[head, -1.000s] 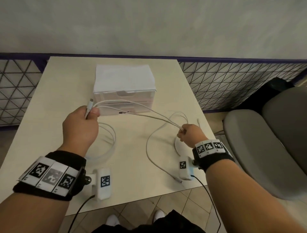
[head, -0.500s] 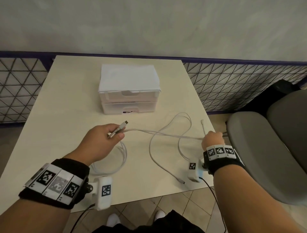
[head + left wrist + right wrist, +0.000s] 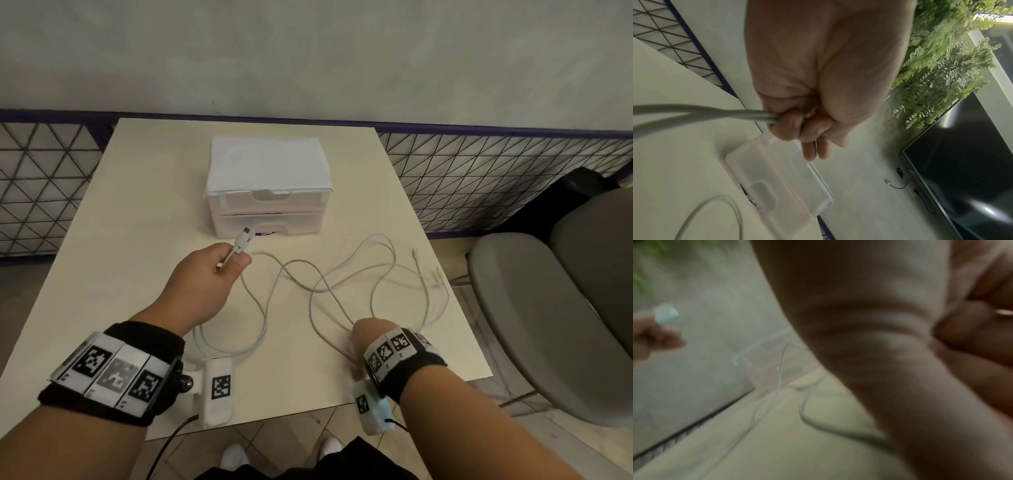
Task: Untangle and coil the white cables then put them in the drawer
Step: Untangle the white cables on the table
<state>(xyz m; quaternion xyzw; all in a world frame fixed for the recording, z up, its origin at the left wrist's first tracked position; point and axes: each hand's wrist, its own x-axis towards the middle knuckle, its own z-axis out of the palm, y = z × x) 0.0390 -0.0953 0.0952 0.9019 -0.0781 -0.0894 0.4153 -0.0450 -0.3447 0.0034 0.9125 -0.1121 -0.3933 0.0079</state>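
From the head view the untangling is under way: the left hand (image 3: 205,270) grips two plug ends of the white cables (image 3: 342,284), whose loops sprawl across the bench (image 3: 137,240) near the shut drawer (image 3: 270,224) unit — next, I judge, comes separating the strands. The left wrist view shows fingers (image 3: 791,125) curled round both cords. The right wrist view is blurred — whether the right hand (image 3: 368,334), low at the near right, holds anything I cannot tell.

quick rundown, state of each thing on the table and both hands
white cables: uncoiled, looped loosely across the table, still crossing
white plastic two-drawer box: both drawers closed
left hand: holds two cable plug ends
right hand: low at the cables, grip hidden
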